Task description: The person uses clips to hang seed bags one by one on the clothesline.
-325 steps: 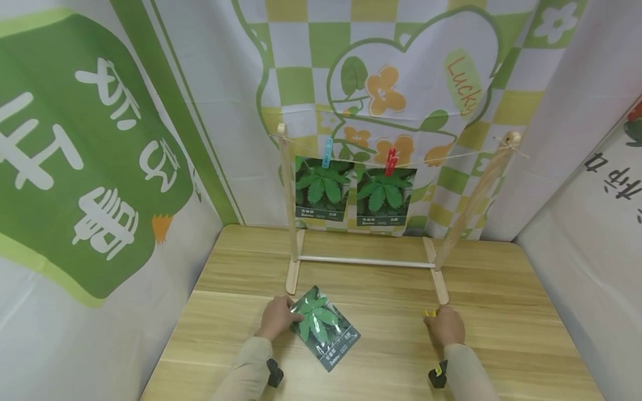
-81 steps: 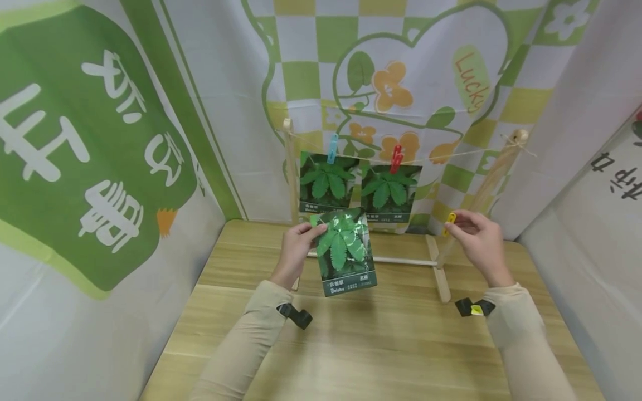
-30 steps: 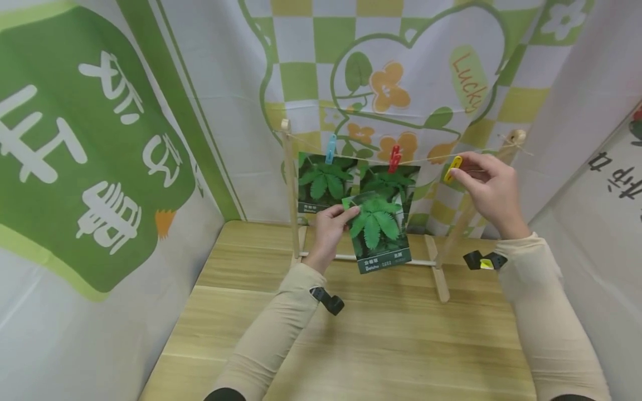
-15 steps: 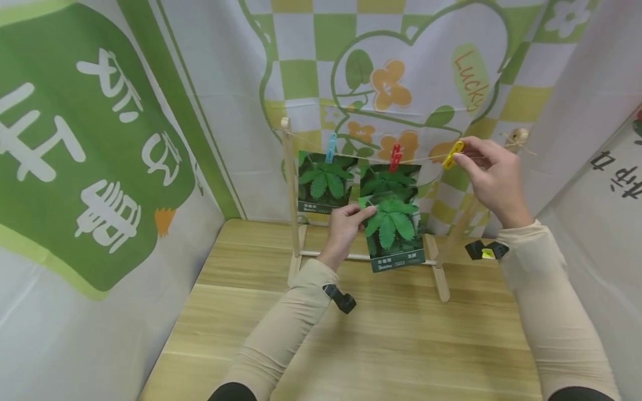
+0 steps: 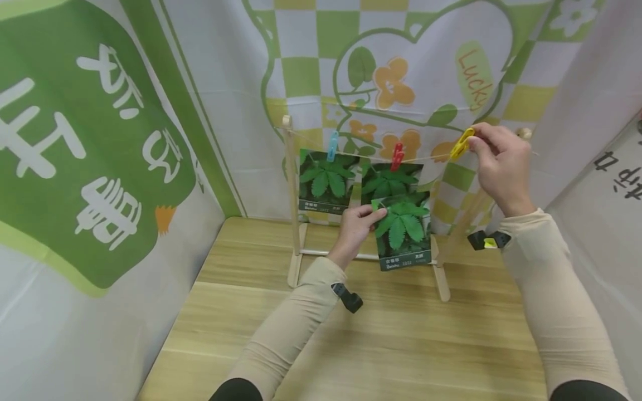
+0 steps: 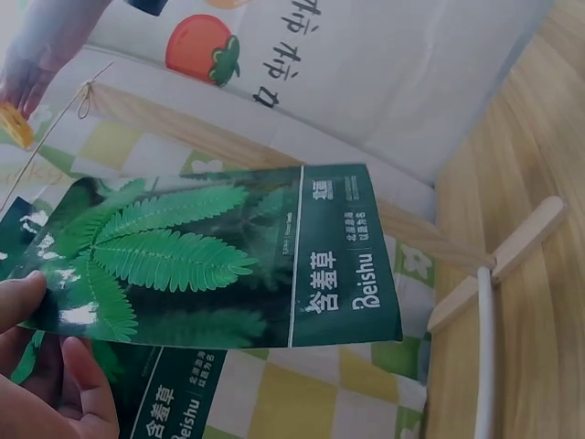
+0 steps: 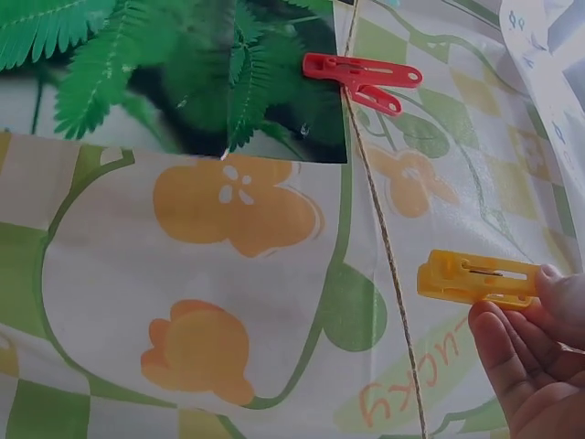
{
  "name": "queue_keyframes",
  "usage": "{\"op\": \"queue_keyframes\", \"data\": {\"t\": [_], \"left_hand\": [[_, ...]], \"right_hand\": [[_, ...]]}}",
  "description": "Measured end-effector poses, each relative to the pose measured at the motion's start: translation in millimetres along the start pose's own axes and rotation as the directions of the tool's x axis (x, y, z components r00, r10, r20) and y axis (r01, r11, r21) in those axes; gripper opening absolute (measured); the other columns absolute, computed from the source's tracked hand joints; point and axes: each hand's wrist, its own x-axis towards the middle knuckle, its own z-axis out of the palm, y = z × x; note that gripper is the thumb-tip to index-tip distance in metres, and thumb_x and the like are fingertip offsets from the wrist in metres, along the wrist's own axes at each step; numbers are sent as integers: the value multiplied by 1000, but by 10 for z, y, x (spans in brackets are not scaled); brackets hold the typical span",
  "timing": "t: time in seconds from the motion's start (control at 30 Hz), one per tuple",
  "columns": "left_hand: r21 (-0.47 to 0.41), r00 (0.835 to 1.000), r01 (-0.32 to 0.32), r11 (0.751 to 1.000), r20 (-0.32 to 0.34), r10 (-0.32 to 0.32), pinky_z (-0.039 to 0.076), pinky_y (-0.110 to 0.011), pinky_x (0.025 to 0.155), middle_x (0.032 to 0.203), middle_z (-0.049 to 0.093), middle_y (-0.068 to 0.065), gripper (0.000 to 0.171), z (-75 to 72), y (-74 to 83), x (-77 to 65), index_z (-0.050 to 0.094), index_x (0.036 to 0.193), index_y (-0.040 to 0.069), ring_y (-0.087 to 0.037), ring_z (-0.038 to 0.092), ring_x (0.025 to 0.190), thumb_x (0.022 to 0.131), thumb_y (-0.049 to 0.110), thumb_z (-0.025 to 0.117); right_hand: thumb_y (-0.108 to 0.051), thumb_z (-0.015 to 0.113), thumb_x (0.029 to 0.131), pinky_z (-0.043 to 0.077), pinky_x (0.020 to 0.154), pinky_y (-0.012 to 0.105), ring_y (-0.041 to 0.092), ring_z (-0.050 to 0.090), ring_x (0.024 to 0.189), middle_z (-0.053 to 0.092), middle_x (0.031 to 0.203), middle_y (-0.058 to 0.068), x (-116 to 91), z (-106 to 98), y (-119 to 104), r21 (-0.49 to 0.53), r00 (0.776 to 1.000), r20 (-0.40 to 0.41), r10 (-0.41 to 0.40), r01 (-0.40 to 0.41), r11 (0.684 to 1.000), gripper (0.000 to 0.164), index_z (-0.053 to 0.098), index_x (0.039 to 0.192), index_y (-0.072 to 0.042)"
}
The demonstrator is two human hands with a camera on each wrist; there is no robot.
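Wooden table (image 5: pixel 381 334), two packets pegged on string (image 5: pixel 431 158), left hand (image 5: pixel 358 225) fingers pinching third packet (image 5: pixel 403 229), right hand (image 5: pixel 499 161) fingers pinching one yellow peg (image 5: pixel 462 144)

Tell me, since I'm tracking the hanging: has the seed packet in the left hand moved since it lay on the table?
Yes. The left hand has lifted the seed packet off the table, up and rightward, toward the string beyond the red clip.
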Motion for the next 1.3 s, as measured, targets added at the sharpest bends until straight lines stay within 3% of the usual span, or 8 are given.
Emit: {"op": "queue_keyframes", "data": {"t": [0.13, 0.3, 0.43, 0.67, 0.77, 0.93, 1.07, 1.3], "left_hand": [[27, 1000, -7, 1000, 24, 6, 43, -22, 60, 71, 52, 4, 20, 37, 27, 30, 65, 79, 9, -16, 47, 67, 91, 25, 69], [45, 998, -31, 999, 60, 28, 30, -27, 54, 59, 37, 2, 37, 116, 59, 72, 47, 66, 11, -15, 34, 58, 93, 27, 67], [66, 996, -54, 996, 81, 48, 27, -27, 53, 57, 32, 2, 39, 223, 98, 125, 45, 64, 13, -14, 28, 55, 93, 28, 67], [116, 986, -105, 988, 140, 89, 30, -26, 54, 59, 36, 3, 34, 447, 183, 226, 49, 69, 8, -13, 36, 57, 96, 23, 62], [113, 987, -93, 989, 144, 76, 39, -25, 58, 62, 44, 4, 25, 527, 226, 259, 61, 78, 6, -10, 42, 60, 96, 22, 62], [62, 991, -15, 998, 132, 7, 46, -22, 65, 86, 64, 0, 23, 667, 302, 302, 71, 110, 5, -7, 52, 69, 95, 22, 64], [-9, 988, 54, 998, 147, -52, 54, -27, 77, 124, 66, -6, 38, 783, 378, 313, 63, 130, 9, -9, 61, 86, 95, 22, 65], [-24, 990, 61, 998, 132, -57, 54, -41, 95, 134, 61, -4, 40, 917, 464, 329, 60, 134, 13, -8, 58, 84, 95, 24, 64]], "right_hand": [[-2, 64, 91, 38, 77, 4, -16, 53, 71, 54, 82, -33, 63, 18, -1, -8, 1000, -20, -17, 17, 1000, 14, 72, 96, 9], [-5, 65, 91, 18, 83, 21, -21, 47, 67, 51, 76, -40, 104, 27, 36, -52, 999, -17, -32, 31, 998, 14, 73, 93, 7], [-8, 65, 92, 20, 84, 20, -23, 45, 66, 49, 75, -41, 117, -7, 64, -111, 999, 28, 18, -14, 994, 16, 73, 97, 6], [-11, 62, 95, 39, 61, 1, -19, 48, 64, 70, 92, 16, 117, -48, 64, -182, 982, 148, 114, -86, 979, 20, 73, 104, 4], [-11, 62, 95, 40, 61, 1, -19, 49, 64, 70, 92, 15, 117, -54, 61, -188, 979, 172, 110, -77, 979, 20, 73, 103, 4], [-7, 64, 93, 41, 61, 1, -19, 49, 64, 63, 82, -15, 110, -65, 101, -176, 981, 168, 95, -65, 982, 17, 74, 99, 5], [-8, 64, 93, 37, 83, 9, -24, 46, 65, 73, 89, 9, 93, -82, 106, -195, 978, 195, 79, -40, 980, 17, 73, 100, 5], [-10, 61, 96, 35, 62, 1, -28, 43, 69, 72, 102, 25, 99, -103, 99, -219, 967, 242, 78, -24, 975, 21, 72, 105, 5]]}}
